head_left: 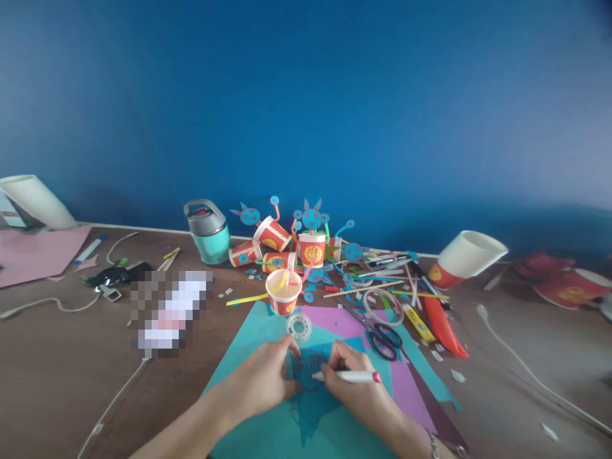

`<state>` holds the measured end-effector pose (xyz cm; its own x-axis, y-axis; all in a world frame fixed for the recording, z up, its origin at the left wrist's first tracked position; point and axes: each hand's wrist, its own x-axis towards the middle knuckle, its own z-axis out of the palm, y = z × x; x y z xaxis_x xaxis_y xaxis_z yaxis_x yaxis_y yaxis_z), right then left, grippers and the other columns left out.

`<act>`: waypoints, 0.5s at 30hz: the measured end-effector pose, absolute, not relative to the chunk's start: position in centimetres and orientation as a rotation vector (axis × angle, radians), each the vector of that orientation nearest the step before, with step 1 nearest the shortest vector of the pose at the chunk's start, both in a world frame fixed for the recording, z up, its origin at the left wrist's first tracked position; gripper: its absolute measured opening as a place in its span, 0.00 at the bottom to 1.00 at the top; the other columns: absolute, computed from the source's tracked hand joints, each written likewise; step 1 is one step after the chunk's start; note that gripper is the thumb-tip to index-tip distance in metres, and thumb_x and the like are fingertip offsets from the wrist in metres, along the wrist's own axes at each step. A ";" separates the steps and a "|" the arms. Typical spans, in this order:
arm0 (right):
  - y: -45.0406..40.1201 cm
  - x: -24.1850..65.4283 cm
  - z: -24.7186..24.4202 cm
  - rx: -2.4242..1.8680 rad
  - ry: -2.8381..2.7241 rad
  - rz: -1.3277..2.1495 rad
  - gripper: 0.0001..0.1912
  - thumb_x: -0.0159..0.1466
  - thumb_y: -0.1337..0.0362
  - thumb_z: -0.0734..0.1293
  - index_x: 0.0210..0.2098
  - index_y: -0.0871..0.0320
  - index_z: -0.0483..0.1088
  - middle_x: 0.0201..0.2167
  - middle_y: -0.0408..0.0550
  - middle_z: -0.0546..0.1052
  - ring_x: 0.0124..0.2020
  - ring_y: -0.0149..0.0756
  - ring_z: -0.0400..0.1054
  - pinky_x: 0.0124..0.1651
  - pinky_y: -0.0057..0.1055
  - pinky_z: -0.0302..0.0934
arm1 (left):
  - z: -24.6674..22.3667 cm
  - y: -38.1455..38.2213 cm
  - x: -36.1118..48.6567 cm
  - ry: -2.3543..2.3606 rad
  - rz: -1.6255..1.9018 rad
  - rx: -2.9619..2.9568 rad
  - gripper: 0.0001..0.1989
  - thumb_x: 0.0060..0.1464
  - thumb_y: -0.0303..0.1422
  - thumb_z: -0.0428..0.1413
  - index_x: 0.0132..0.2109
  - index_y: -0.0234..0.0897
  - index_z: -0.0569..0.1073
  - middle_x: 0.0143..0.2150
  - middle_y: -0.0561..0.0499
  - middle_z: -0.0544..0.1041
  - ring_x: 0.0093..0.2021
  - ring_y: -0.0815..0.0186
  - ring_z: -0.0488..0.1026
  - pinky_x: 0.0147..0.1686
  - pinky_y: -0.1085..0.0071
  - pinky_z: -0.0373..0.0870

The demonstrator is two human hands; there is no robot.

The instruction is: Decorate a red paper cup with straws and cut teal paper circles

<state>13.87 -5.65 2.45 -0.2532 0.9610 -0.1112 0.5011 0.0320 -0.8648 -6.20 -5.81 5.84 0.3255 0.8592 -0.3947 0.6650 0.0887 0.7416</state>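
My right hand (352,380) grips a white marker (356,377) with a red end, and its tip touches a piece of blue paper (313,396). Round eyes and a face outline are drawn in red on that paper. Resting at the paper's left edge, my left hand (268,376) has thumb and forefinger spread apart and holds nothing. Under the blue paper lie teal (248,357) and purple sheets (414,398). Just beyond my left fingertips is a roll of clear tape (299,326). Scissors (380,335) with dark handles lie to the right.
Behind the sheets stands a paper cup (284,292) with straws. More red cups with blue paper faces (312,217) crowd the wall. At left are a teal flask (209,233) and a pixelated object (173,312); at right, a glue tube (418,323) and cup stack (466,258).
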 end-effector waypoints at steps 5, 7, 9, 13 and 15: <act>-5.6 13.8 2.4 -1.473 -1.813 1.143 0.11 0.56 0.64 0.63 0.21 0.54 0.56 0.18 0.37 0.63 0.21 0.29 0.56 0.24 0.25 0.51 | 6.0 -5.7 -6.2 1.407 0.240 1.623 0.17 0.43 0.27 0.59 0.44 0.40 0.68 0.20 0.62 0.60 0.22 0.69 0.60 0.22 0.73 0.51; -5.6 13.8 2.3 -1.461 -1.819 1.138 0.11 0.56 0.64 0.64 0.21 0.54 0.56 0.18 0.37 0.63 0.21 0.29 0.57 0.24 0.25 0.51 | 6.0 -5.7 -6.2 1.409 0.237 1.624 0.18 0.43 0.27 0.59 0.44 0.41 0.68 0.20 0.62 0.61 0.22 0.69 0.60 0.22 0.73 0.50; -5.6 13.8 2.1 -1.456 -1.821 1.132 0.11 0.56 0.65 0.64 0.21 0.54 0.56 0.18 0.36 0.63 0.21 0.29 0.57 0.23 0.24 0.51 | 5.9 -5.8 -6.2 1.410 0.245 1.623 0.17 0.44 0.27 0.59 0.44 0.41 0.68 0.20 0.62 0.61 0.22 0.69 0.60 0.22 0.73 0.50; -5.7 13.8 2.0 -1.454 -1.825 1.143 0.11 0.56 0.65 0.64 0.21 0.54 0.57 0.18 0.36 0.63 0.21 0.29 0.57 0.23 0.24 0.51 | 6.0 -5.8 -6.1 1.409 0.245 1.604 0.17 0.45 0.27 0.60 0.44 0.40 0.68 0.20 0.62 0.61 0.22 0.70 0.60 0.21 0.73 0.50; -5.7 13.8 2.1 -1.453 -1.825 1.154 0.11 0.56 0.65 0.64 0.21 0.54 0.57 0.18 0.37 0.63 0.21 0.29 0.57 0.24 0.24 0.51 | 6.1 -5.7 -6.1 1.416 0.233 1.603 0.17 0.45 0.26 0.60 0.44 0.39 0.68 0.20 0.63 0.61 0.22 0.70 0.60 0.21 0.74 0.50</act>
<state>13.75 -5.69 2.14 -0.2794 0.9550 -0.1001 0.4997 0.0556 -0.8644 -6.07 -5.72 6.10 0.3113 0.8498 -0.4253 0.6688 0.1220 0.7333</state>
